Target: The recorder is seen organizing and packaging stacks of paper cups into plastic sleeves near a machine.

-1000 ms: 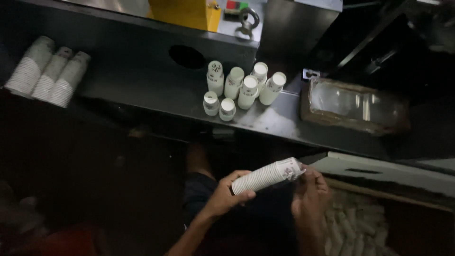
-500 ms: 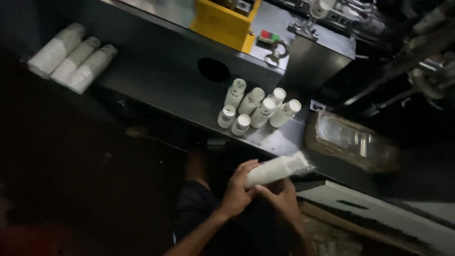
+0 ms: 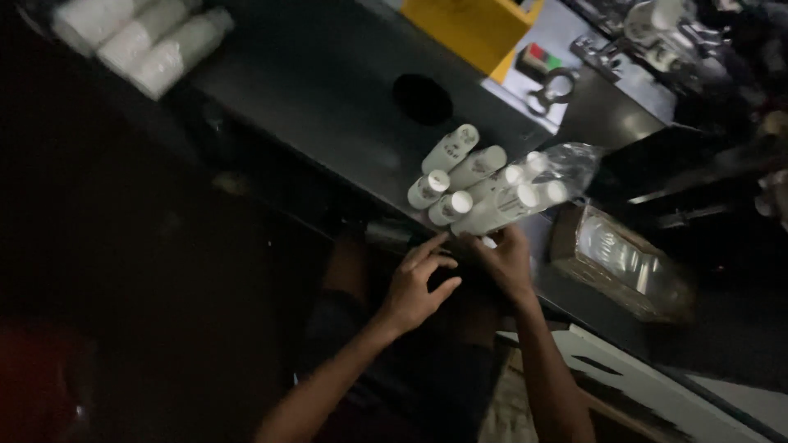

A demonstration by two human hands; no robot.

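A white cup stack [image 3: 501, 212] is gripped by the right hand [image 3: 502, 261] on the desk [image 3: 328, 115]; the left hand [image 3: 414, 287] is open. A yellow box [image 3: 476, 29] is cut off above.

The stacks of paper cups [image 3: 472, 184] are white with faint grey print. They stand on a dark grey surface [image 3: 328, 90]. A yellow box [image 3: 472, 25] sits behind, beside a red and green switch [image 3: 538, 57]. The plastic wrap [image 3: 574, 164] is clear.

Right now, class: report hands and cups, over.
Right hand sets cup stack beside standing stacks. Left hand open, touching nothing. Nothing in the way.
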